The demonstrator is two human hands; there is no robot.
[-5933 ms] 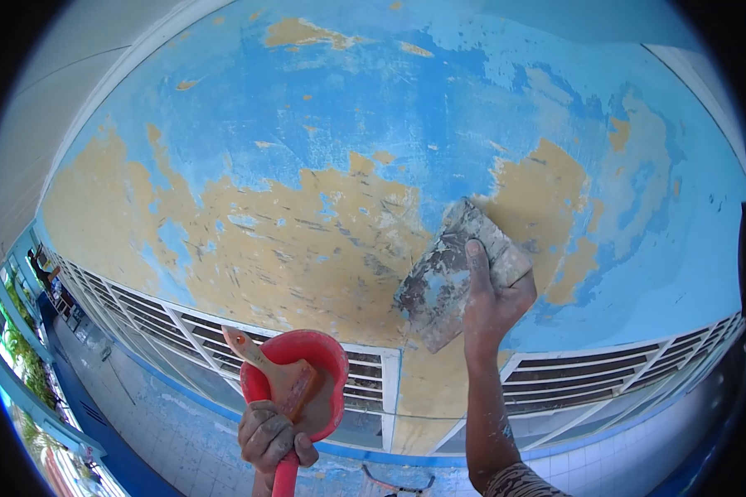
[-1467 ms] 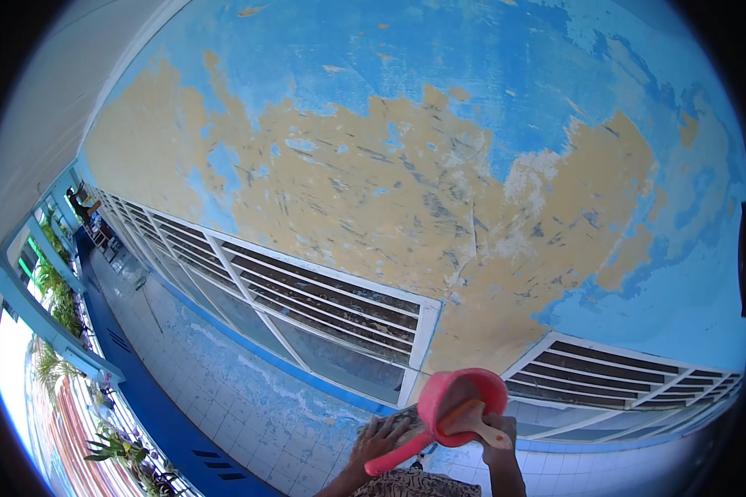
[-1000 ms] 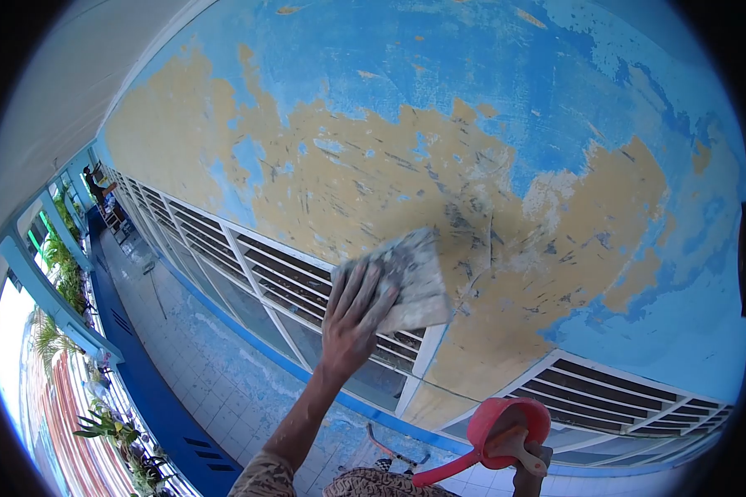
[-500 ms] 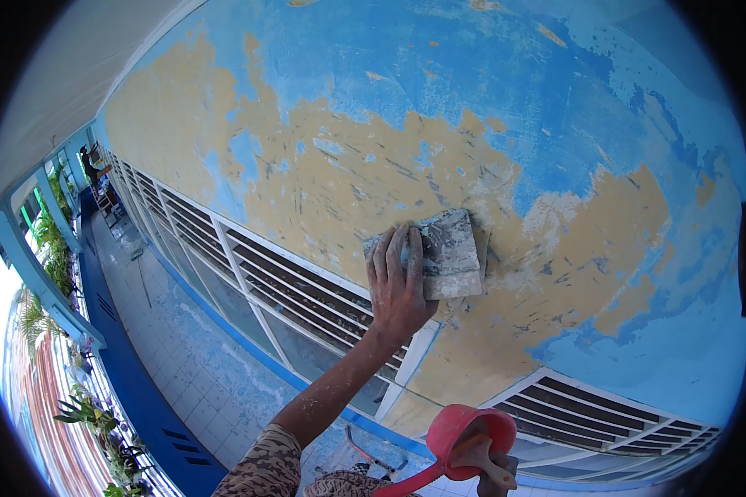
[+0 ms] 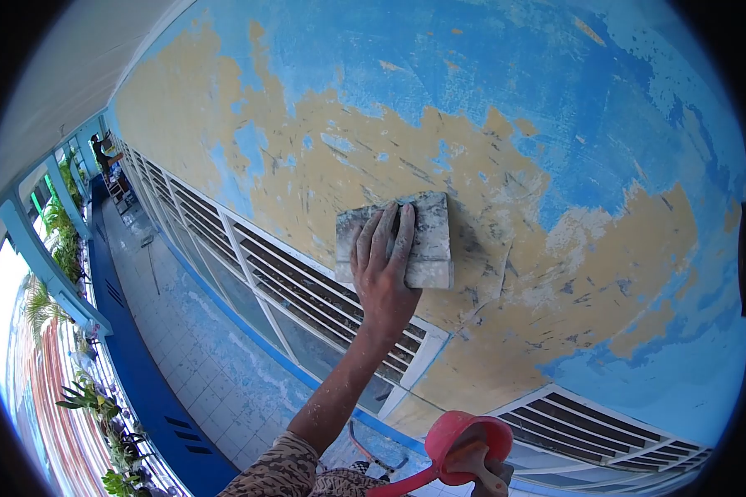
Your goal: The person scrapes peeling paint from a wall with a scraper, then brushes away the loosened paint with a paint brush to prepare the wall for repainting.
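My left hand (image 5: pixel 383 277) is pressed over a flat, grey-smeared scraper plate (image 5: pixel 429 236), its fingers spread across the back and its thumb hidden. The plate lies against the tan, patchy part of the wall (image 5: pixel 539 286), above the louvred window. At the bottom, my right hand (image 5: pixel 502 472), partly hidden, is closed at the side of a red long-handled dipper (image 5: pixel 439 439). A tool with a wooden handle (image 5: pixel 478 464) rests in the dipper's mouth, close to the fingers.
White-framed louvred windows (image 5: pixel 265 273) run along the wall, with another (image 5: pixel 588 427) at lower right. A tiled walkway (image 5: pixel 191 348) lies below, beside a blue ledge (image 5: pixel 133 364) and plants (image 5: pixel 91 398). Another person (image 5: pixel 101 153) stands far off at the left. A curved tool (image 5: pixel 365 447) lies low.
My left hand and the scraper plate have moved left and slightly up across the wall. The view has shifted a little; my right hand still holds the dipper at the bottom.
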